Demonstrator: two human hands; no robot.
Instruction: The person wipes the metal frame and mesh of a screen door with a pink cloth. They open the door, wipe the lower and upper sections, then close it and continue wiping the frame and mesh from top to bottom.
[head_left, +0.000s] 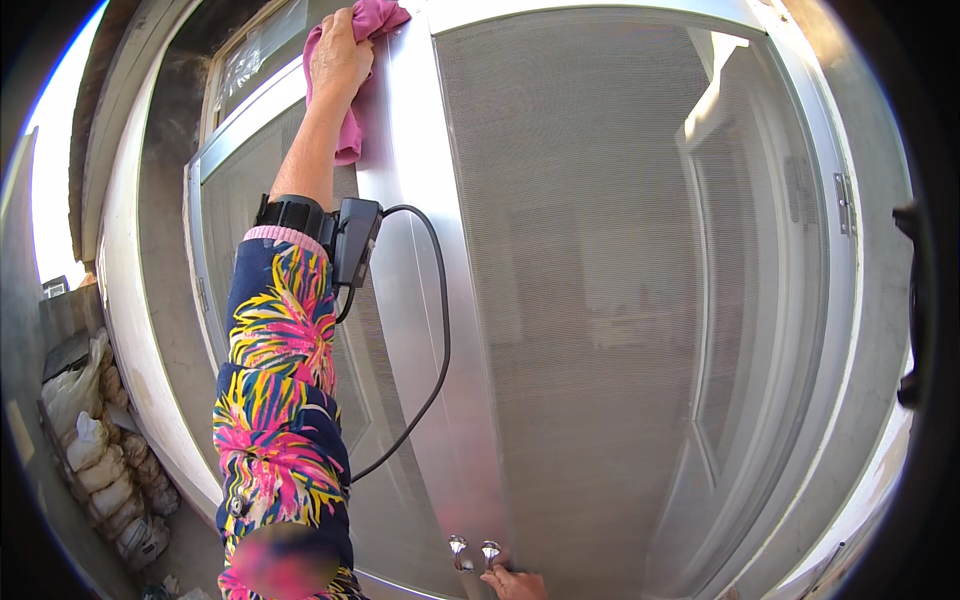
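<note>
My left hand (341, 56), raised high, presses a bunched pink cloth (349, 142) to the upper part of a silver metal door frame (420, 150). The cloth hangs down below my wrist. Low in the view, my right hand (516, 584) has its fingers closed at the lower end of the right-hand shiny door handle (490, 552). A matching left-hand handle (457, 549) stands just beside it. Fine mesh screens fill the right door panel (585, 262) and the narrower-looking left panel (247, 157). Most of my right arm is out of view.
A black device (356, 241) is strapped to my left wrist, and its cable (442, 330) loops out before the door. Filled bags (101, 472) are piled along the wall at lower left. A metal hinge (844, 204) joins the right panel to its frame.
</note>
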